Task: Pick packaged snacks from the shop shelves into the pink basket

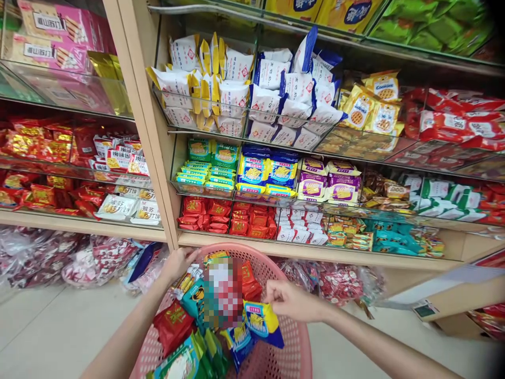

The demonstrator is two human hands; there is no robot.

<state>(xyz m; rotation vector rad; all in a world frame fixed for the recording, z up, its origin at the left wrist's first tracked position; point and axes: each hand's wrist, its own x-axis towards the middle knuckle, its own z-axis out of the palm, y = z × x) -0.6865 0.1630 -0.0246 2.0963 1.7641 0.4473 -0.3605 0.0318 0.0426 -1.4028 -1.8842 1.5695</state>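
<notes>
A pink plastic basket (302, 342) with a perforated wall stands in front of me, holding several snack packets. My left hand (179, 265) is closed on its far left rim. Over the basket's right side my right hand (290, 301) pinches a blue-and-yellow biscuit packet (261, 322) by its top edge. Just below and left of that packet lies another blue-and-yellow packet (239, 342). Also inside are red packets (173, 325), a teal packet (193, 299) and green packets (185, 360). A blurred patch hides the things in the basket's middle.
Shelves with clear dividers rise ahead, holding white-and-blue packets (298, 87), blue-and-yellow packets (252, 171), purple packets (311, 181) and red packets (195, 208). A wooden upright (148, 126) parts the left shelves. Plastic bags (102, 258) lie on the floor below; a carton (457, 323) stands at right.
</notes>
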